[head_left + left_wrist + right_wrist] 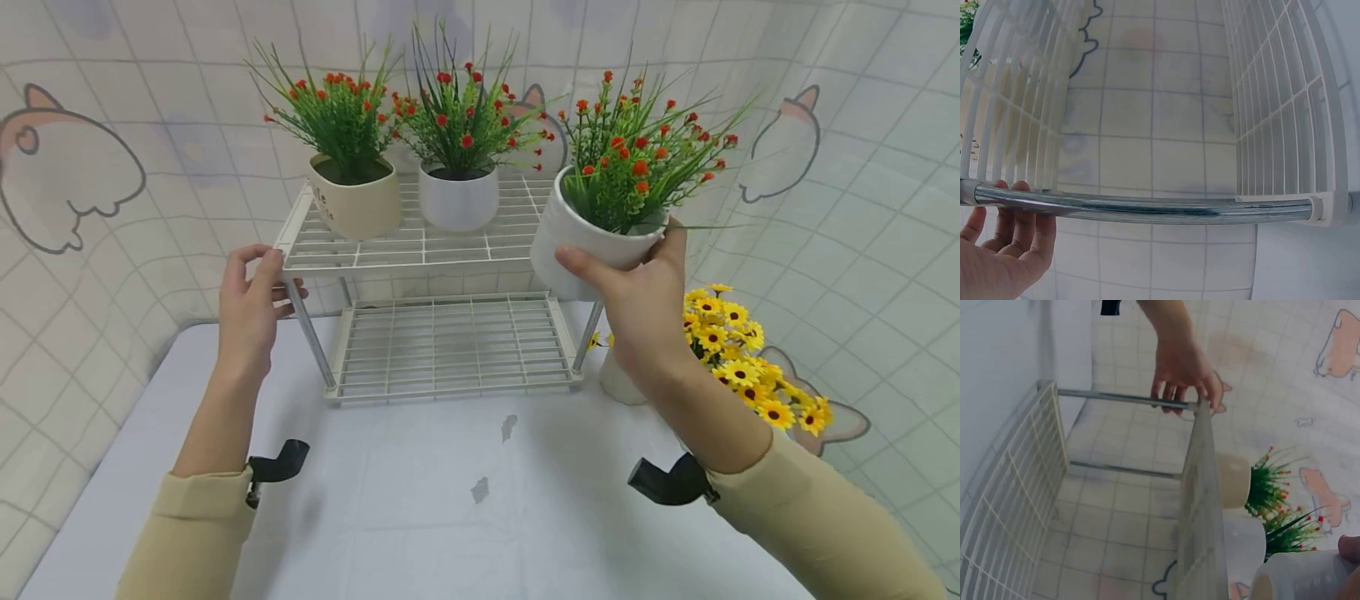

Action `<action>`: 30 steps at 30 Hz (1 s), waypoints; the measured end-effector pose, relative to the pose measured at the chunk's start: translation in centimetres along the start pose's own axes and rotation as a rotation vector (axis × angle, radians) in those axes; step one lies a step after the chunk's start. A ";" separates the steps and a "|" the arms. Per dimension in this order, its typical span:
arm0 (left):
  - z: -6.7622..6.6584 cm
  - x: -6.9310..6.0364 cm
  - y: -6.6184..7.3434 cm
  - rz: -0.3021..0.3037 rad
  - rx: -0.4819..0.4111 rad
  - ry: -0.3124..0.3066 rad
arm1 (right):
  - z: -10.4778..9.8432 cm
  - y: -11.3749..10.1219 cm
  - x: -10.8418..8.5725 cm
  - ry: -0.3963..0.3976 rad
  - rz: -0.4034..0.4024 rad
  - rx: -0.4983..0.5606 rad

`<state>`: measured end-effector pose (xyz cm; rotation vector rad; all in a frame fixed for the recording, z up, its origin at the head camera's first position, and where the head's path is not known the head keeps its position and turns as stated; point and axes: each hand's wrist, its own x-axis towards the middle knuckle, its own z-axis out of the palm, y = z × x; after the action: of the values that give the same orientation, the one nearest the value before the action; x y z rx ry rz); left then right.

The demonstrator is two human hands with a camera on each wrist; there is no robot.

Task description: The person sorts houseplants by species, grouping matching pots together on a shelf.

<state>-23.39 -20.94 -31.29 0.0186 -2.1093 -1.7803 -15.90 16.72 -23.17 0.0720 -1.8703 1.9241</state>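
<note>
My right hand point(645, 300) grips a white pot point(581, 242) of red flowers, tilted, at the right end of the rack's upper shelf point(390, 268); whether it touches the shelf I cannot tell. The left hand point(251, 308) holds the upper shelf's left front corner, its fingers around the metal post point(1147, 207) in the left wrist view. On that shelf stand a cream pot point(358, 204) at the left and a smaller white pot point(459, 200) in the middle, both with red flowers. The right wrist view shows the held pot point(1304, 578) near the shelf's edge.
The rack's lower shelf point(450, 346) holds nothing. Yellow flowers point(738, 358) in a pale pot point(621, 379) stand right of the rack. A white cloth point(420, 500) with two grey patches covers the table, and a tiled wall point(210, 167) rises behind.
</note>
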 end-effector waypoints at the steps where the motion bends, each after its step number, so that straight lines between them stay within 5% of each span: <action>1: 0.0 0.0 0.0 -0.001 -0.004 -0.001 | 0.1 0.0 0.5 0.013 0.016 -0.013; 15: 0.0 0.1 -0.1 0.010 0.012 -0.009 | 2.2 0.2 6.3 0.066 0.094 -0.072; 30: 0.0 0.1 -0.1 -0.001 0.019 -0.007 | 4.4 1.7 8.8 0.110 0.161 -0.237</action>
<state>-23.53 -21.02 -31.32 0.0182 -2.1315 -1.7634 -25.60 14.97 -21.34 -0.2611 -2.0671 1.7512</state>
